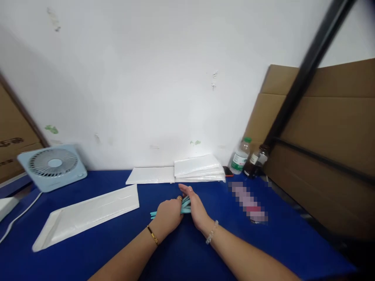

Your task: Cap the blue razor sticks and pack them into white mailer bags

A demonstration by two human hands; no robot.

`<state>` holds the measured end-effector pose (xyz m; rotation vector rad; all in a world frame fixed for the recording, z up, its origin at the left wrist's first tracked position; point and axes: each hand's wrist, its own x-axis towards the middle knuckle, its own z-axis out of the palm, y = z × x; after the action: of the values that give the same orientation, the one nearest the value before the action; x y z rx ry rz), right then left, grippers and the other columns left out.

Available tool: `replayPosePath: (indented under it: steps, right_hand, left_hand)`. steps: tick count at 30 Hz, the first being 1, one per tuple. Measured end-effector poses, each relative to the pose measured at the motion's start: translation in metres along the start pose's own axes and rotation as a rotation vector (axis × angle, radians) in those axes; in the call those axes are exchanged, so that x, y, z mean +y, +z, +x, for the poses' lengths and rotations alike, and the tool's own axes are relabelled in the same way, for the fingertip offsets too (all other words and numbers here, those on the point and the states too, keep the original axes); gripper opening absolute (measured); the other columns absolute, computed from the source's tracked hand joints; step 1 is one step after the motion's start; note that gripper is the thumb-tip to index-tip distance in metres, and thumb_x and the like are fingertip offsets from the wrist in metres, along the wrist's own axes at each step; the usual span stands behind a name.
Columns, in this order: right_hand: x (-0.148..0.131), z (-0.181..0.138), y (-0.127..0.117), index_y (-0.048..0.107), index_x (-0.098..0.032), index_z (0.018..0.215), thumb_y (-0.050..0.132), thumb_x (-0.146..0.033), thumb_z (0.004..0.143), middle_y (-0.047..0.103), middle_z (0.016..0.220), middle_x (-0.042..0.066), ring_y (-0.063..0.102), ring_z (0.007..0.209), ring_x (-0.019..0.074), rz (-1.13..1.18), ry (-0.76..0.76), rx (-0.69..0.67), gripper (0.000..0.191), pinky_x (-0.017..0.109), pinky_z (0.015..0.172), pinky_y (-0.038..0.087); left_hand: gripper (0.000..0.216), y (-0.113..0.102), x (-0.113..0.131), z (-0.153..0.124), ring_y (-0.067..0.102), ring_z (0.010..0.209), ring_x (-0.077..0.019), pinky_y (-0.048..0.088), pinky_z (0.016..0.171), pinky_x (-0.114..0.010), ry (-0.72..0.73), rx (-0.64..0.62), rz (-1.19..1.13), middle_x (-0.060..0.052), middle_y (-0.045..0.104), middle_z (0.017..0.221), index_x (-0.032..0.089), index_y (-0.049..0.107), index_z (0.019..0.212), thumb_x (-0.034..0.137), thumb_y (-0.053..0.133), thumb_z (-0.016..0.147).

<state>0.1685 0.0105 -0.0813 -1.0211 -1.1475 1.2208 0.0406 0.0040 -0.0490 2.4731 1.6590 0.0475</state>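
Note:
Several thin teal sticks (185, 210) form a bundle just above the blue tabletop, and what kind they are I cannot make out. My left hand (169, 212) is closed around the bundle, with thin ends poking out on its left side. On the other side, my right hand (197, 205) has its fingers stretched out, and its palm is against or very near the sticks' right ends. Left of my hands lies a long white padded mailer (93, 212). Beyond them, near the wall, is a stack of white mailers (197, 168) beside another flat white mailer (150, 175).
A light blue fan (54, 166) with a white cable (22, 216) stands at the left. Toward the back right are a green-capped bottle (239, 158), a dark bottle (255, 162) and a blurred-out pink item (249, 203). Cardboard (336, 136) and a black post (304, 86) border the right side.

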Motion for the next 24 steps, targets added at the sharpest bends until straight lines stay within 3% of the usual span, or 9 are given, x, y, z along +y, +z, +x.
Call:
replayPosePath:
  steps: [3,5,6,8,12,15,20,22,24]
  right_hand:
    - [-0.004,-0.008,0.002,0.034,-0.035,0.142,0.051,-0.060,0.083,0.035,0.149,0.001,0.030,0.138,0.0227,0.144,-0.034,-0.033,0.066,0.043,0.112,0.028]
    - [-0.004,-0.015,0.006,0.017,-0.040,0.146,0.073,-0.046,0.070,0.027,0.152,0.000,0.026,0.139,0.0229,0.193,-0.051,-0.145,0.095,0.042,0.111,0.031]
    - [-0.003,-0.019,0.009,0.011,-0.043,0.146,0.080,-0.039,0.062,0.025,0.153,0.000,0.027,0.139,0.0233,0.217,-0.041,-0.171,0.109,0.042,0.109,0.034]
    - [0.000,-0.026,0.015,0.010,-0.044,0.146,0.084,-0.033,0.057,0.031,0.151,0.001,0.033,0.136,0.0246,0.275,0.031,-0.199,0.116,0.044,0.107,0.037]
    - [-0.001,-0.035,0.027,0.036,-0.032,0.141,0.077,-0.042,0.066,0.053,0.134,0.007,0.048,0.125,0.0286,0.312,0.131,-0.258,0.086,0.049,0.107,0.036]
    - [-0.013,-0.036,0.032,0.050,-0.027,0.132,0.069,-0.047,0.074,0.058,0.129,0.008,0.050,0.123,0.0278,0.273,0.075,-0.158,0.064,0.047,0.108,0.033]
    - [-0.031,-0.034,0.032,0.061,-0.023,0.119,0.063,-0.047,0.079,0.064,0.118,0.009,0.058,0.110,0.0272,0.174,-0.003,-0.016,0.046,0.043,0.100,0.042]
    - [-0.035,-0.030,0.025,0.066,-0.023,0.108,0.062,-0.046,0.081,0.067,0.108,0.008,0.062,0.100,0.0246,0.143,-0.088,0.057,0.036,0.039,0.093,0.046]
    - [-0.039,-0.024,0.013,0.068,-0.021,0.092,0.059,-0.046,0.083,0.068,0.092,0.007,0.063,0.085,0.0207,0.106,-0.195,0.140,0.028,0.035,0.082,0.049]
  left_hand:
    - [0.050,-0.005,-0.001,-0.002,0.066,0.086,-0.0261,0.047,0.070,-0.032,-0.031,0.032,-0.208,-0.010,0.068,0.095,0.020,0.042,0.126,0.022,0.052,0.077]
    - [0.064,-0.007,-0.003,-0.003,0.066,0.081,-0.0223,0.046,0.065,-0.028,-0.009,0.078,-0.431,-0.007,0.068,0.093,0.020,0.029,0.136,0.025,0.054,0.077]
    - [0.071,-0.007,-0.004,-0.003,0.065,0.078,-0.0205,0.045,0.064,-0.027,0.003,0.106,-0.529,-0.006,0.068,0.091,0.019,0.021,0.140,0.027,0.054,0.078]
    - [0.084,-0.008,-0.003,-0.005,0.064,0.072,-0.0179,0.045,0.062,-0.026,0.015,0.161,-0.647,-0.003,0.067,0.086,0.018,0.006,0.145,0.027,0.055,0.078]
    - [0.099,-0.012,0.005,-0.014,0.061,0.068,-0.0152,0.044,0.061,-0.025,0.048,0.222,-0.700,-0.002,0.066,0.088,0.021,-0.009,0.148,0.019,0.057,0.074]
    - [0.104,-0.016,0.011,-0.022,0.061,0.074,-0.0158,0.048,0.067,-0.027,0.170,0.251,-0.793,-0.003,0.065,0.092,0.021,-0.014,0.147,0.013,0.058,0.072]
    - [0.114,-0.009,0.019,-0.021,0.060,0.097,-0.0196,0.046,0.091,-0.036,0.408,0.297,-0.950,-0.012,0.057,0.118,0.018,-0.026,0.143,0.018,0.064,0.073]
    - [0.123,-0.011,0.012,-0.018,0.054,0.113,-0.0230,0.042,0.098,-0.039,0.403,0.279,-0.925,-0.017,0.047,0.132,0.018,-0.033,0.140,0.023,0.068,0.070]
    - [0.132,-0.023,-0.012,-0.018,0.035,0.132,-0.0286,0.032,0.106,-0.043,0.326,0.273,-0.782,-0.019,0.033,0.145,0.018,-0.030,0.142,0.032,0.075,0.063]
